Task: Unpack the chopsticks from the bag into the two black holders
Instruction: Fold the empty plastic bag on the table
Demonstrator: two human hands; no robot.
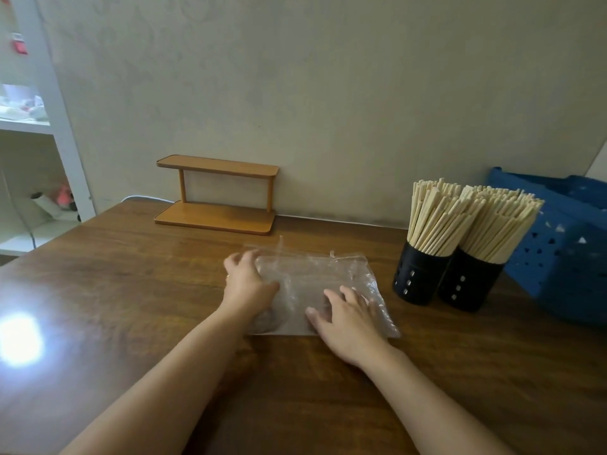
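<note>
Chopsticks (440, 221), pale stiff wood, already filled both black perforated holders (420, 277) right of the limp, slippery clear plastic bag (315, 277), pressed flat under both spread hands, left (248, 285) and right (348, 323), best pinched at an edge.

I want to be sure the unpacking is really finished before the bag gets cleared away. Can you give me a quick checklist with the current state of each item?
1. Bag empty of chopsticks: ok, it lies flat and clear on the table.
2. Left holder filled: ok, chopsticks stand in it.
3. Right holder filled: ok.
4. Holders upright: ok.
5. Left hand and right hand on the bag: ok, both rest flat on it.
6. Stray chopsticks under the bag or hands: cannot tell.
</note>
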